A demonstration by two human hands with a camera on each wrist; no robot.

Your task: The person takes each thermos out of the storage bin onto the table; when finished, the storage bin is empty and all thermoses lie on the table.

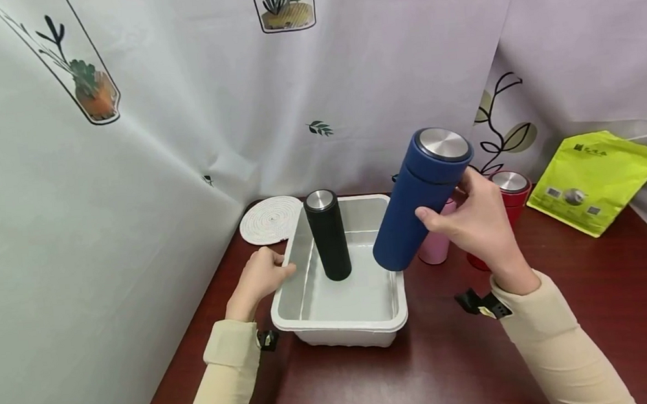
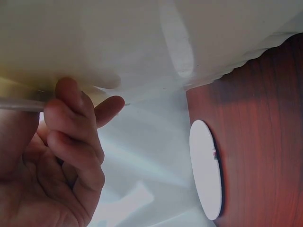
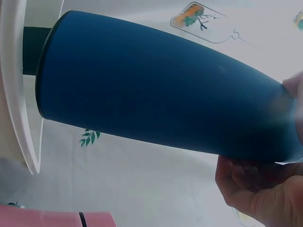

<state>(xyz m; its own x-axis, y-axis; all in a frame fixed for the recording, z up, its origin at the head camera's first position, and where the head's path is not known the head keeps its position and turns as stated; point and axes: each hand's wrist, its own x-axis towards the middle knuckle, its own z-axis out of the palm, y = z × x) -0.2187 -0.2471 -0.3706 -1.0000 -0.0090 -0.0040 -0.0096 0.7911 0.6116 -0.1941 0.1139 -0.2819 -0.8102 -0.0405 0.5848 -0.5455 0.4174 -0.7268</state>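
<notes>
My right hand (image 1: 477, 216) grips a blue thermos flask (image 1: 417, 203) near its lidded top. The flask tilts, its base leaning left over the right rim of a white plastic basin (image 1: 347, 326). In the right wrist view, fingers (image 3: 232, 184) and thumb wrap the upper end of the flask. Inside the basin, a black thermos flask (image 1: 330, 243) stands upright toward the left. My left hand (image 1: 260, 276) pinches the basin's left rim, with fingers curled below it in the left wrist view.
Right of the basin stand a pink flask (image 1: 434, 246) and a red flask (image 1: 512, 193), both partly behind my right hand. A yellow-green pouch (image 1: 596, 179) leans at the far right. A round white woven mat (image 1: 271, 220) lies behind the basin's left side on the dark red table (image 1: 353, 388).
</notes>
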